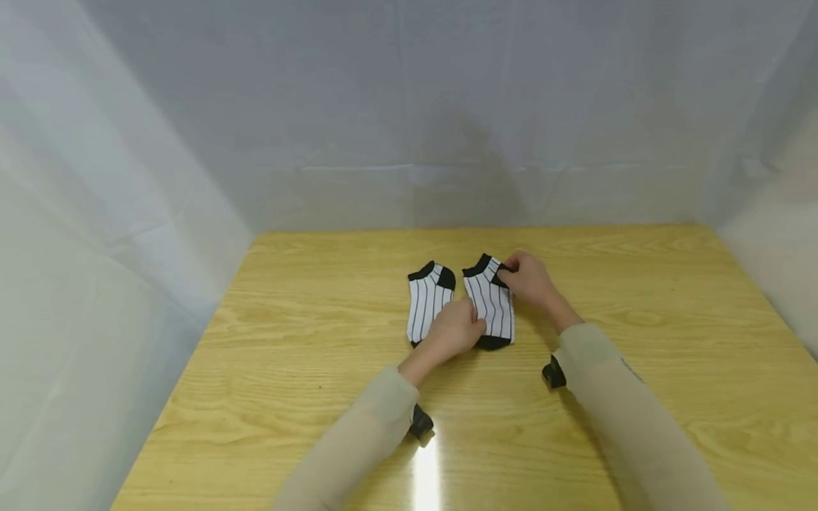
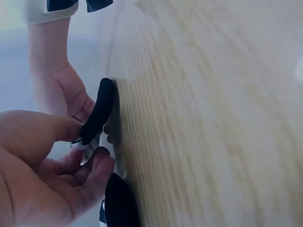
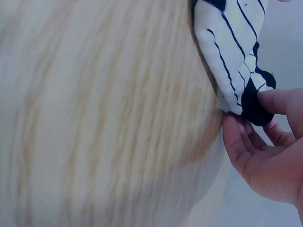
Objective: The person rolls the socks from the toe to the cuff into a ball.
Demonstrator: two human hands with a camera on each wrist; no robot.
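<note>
Two white socks with thin black stripes and black cuffs and toes lie side by side on the wooden table. My left hand pinches the right sock at its lower left edge near the black toe, thumb above and fingers below. At the sock's far end my right hand pinches the black heel patch between thumb and fingers. The striped fabric lifts slightly off the wood there. The left sock lies flat, touched by neither hand.
Pale translucent sheeting walls the table at the back and both sides. A black wrist camera sits under each beige sleeve. Bare wood lies to the left, right and front of the socks.
</note>
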